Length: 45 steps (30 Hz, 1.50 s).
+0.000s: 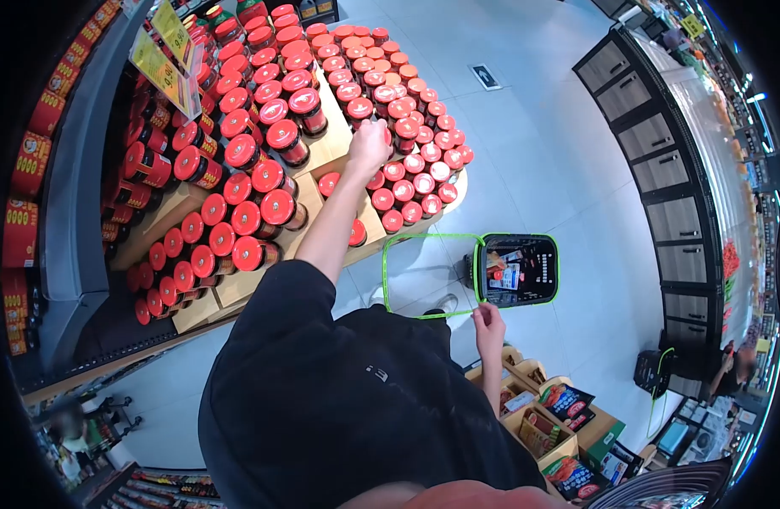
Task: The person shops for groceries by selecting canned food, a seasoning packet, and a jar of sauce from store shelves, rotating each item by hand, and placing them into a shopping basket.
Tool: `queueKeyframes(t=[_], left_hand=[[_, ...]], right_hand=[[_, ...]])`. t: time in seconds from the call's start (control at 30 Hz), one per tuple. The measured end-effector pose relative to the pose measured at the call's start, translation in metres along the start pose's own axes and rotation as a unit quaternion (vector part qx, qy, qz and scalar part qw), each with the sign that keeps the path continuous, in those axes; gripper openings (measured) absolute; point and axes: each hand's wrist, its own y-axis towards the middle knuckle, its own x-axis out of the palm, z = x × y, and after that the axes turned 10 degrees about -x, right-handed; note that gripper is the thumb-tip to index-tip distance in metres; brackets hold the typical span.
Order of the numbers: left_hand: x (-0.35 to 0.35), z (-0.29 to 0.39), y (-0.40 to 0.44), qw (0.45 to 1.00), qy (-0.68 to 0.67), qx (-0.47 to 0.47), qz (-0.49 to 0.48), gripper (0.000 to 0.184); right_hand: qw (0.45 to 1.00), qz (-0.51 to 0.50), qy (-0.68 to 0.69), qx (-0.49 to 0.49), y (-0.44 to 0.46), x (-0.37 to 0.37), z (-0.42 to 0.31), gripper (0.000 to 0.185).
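Note:
My left hand [370, 146] reaches out over the display, its fingers closed round a red-lidded jar that they mostly hide. Many more jars with red lids [423, 183] stand packed in rows about it. Lower down, my right hand [489, 322] has its fingers curled at the bright green handle [432, 316] of a black shopping basket [543, 270]. Inside the basket lies a packaged item [510, 276] with a blue and white label.
Yellow price signs [163, 68] rise among the taller jars at left. A wooden stand [568, 450] with packets is close at lower right. Dark cabinets [661, 182] line the far right. Another person [733, 369] is at the right edge, near a second basket [650, 371].

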Motion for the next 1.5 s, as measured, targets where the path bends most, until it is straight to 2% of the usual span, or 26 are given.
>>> queueKeyframes(t=[0.03, 0.07, 0.1, 0.17, 0.2, 0.23, 0.27, 0.33, 0.37, 0.4, 0.43, 0.47, 0.5, 0.53, 0.57, 0.67, 0.73, 0.8, 0.83, 0.87, 0.93, 1.0, 1.07, 1.23, 1.4, 1.5], left_hand=[[-0.015, 0.007, -0.011, 0.999, -0.030, 0.010, 0.009, 0.049], [-0.028, 0.004, -0.019, 0.998, -0.058, 0.034, -0.003, 0.056], [-0.055, 0.012, -0.035, 0.993, -0.086, 0.025, -0.073, 0.056], [-0.100, 0.026, -0.063, 0.964, -0.167, 0.007, -0.205, 0.055], [-0.107, 0.027, -0.074, 0.938, -0.219, -0.002, -0.270, 0.054], [-0.106, 0.025, -0.083, 0.911, -0.278, 0.036, -0.301, 0.052], [-0.113, 0.031, -0.092, 0.902, -0.283, 0.064, -0.321, 0.048], [-0.140, 0.056, -0.124, 0.857, -0.337, 0.061, -0.384, 0.045], [-0.141, 0.061, -0.131, 0.856, -0.339, 0.058, -0.387, 0.045], [-0.141, 0.063, -0.136, 0.860, -0.326, 0.106, -0.378, 0.042], [-0.141, 0.066, -0.141, 0.863, -0.312, 0.155, -0.366, 0.040], [-0.140, 0.070, -0.148, 0.863, -0.313, 0.152, -0.365, 0.040], [-0.139, 0.075, -0.155, 0.855, -0.343, 0.129, -0.366, 0.035], [-0.137, 0.081, -0.162, 0.846, -0.374, 0.105, -0.366, 0.031], [-0.140, 0.087, -0.168, 0.874, -0.339, 0.128, -0.324, 0.030], [-0.126, 0.091, -0.178, 0.851, -0.418, 0.128, -0.290, 0.033], [-0.125, 0.094, -0.180, 0.865, -0.391, 0.144, -0.278, 0.035], [-0.126, 0.099, -0.183, 0.864, -0.415, 0.142, -0.248, 0.042], [-0.138, 0.104, -0.188, 0.852, -0.420, 0.088, -0.301, 0.047], [-0.133, 0.105, -0.191, 0.850, -0.421, 0.090, -0.304, 0.047], [-0.121, 0.108, -0.194, 0.825, -0.486, 0.145, -0.249, 0.049], [-0.118, 0.111, -0.199, 0.809, -0.512, 0.146, -0.251, 0.046], [-0.115, 0.113, -0.203, 0.772, -0.568, 0.165, -0.234, 0.040], [-0.118, 0.113, -0.206, 0.768, -0.568, 0.163, -0.246, 0.033], [-0.118, 0.114, -0.211, 0.760, -0.567, 0.155, -0.277, 0.031], [-0.117, 0.118, -0.214, 0.741, -0.588, 0.143, -0.292, 0.032]], right_hand=[[1.000, 0.008, 0.026, -0.004, 0.001, -0.001, -0.006, 0.020], [0.999, 0.016, 0.049, -0.009, 0.004, -0.004, -0.013, 0.021], [0.999, 0.019, 0.047, -0.007, 0.009, -0.007, -0.026, 0.021], [0.994, 0.048, 0.064, -0.077, 0.021, -0.011, -0.059, 0.031], [0.989, 0.031, 0.119, -0.085, 0.029, -0.012, -0.074, 0.042], [0.983, 0.035, 0.136, -0.122, 0.036, -0.011, -0.099, 0.053], [0.976, 0.017, 0.156, -0.148, 0.044, -0.010, -0.121, 0.065], [0.968, -0.009, 0.109, -0.227, 0.056, -0.004, -0.161, 0.083], [0.959, -0.039, 0.090, -0.265, 0.057, 0.001, -0.177, 0.086], [0.953, -0.063, 0.082, -0.284, 0.056, 0.005, -0.198, 0.084], [0.945, -0.072, 0.017, -0.319, 0.057, 0.006, -0.207, 0.081], [0.930, -0.080, -0.048, -0.354, 0.056, 0.009, -0.211, 0.077], [0.936, -0.043, 0.000, -0.351, 0.052, 0.016, -0.213, 0.068], [0.935, -0.045, 0.001, -0.351, 0.049, 0.018, -0.216, 0.068], [0.945, -0.040, 0.032, -0.323, 0.045, 0.018, -0.220, 0.065], [0.954, -0.018, 0.068, -0.290, 0.037, 0.013, -0.233, 0.059], [0.968, -0.045, 0.127, -0.211, 0.032, 0.006, -0.237, 0.060], [0.960, -0.035, 0.154, -0.230, 0.031, 0.006, -0.230, 0.057], [0.948, -0.058, 0.259, -0.175, 0.030, 0.005, -0.229, 0.056], [0.921, -0.080, 0.361, -0.118, 0.029, 0.003, -0.229, 0.054], [0.912, -0.078, 0.381, -0.132, 0.028, 0.004, -0.230, 0.052], [0.882, -0.075, 0.453, -0.109, 0.023, 0.002, -0.235, 0.052], [0.887, -0.074, 0.444, -0.109, 0.019, 0.000, -0.238, 0.052], [0.900, -0.079, 0.416, -0.107, 0.010, -0.002, -0.240, 0.056], [0.886, -0.125, 0.430, -0.116, 0.002, -0.006, -0.249, 0.075], [0.892, -0.118, 0.425, -0.102, 0.000, -0.009, -0.249, 0.079]])
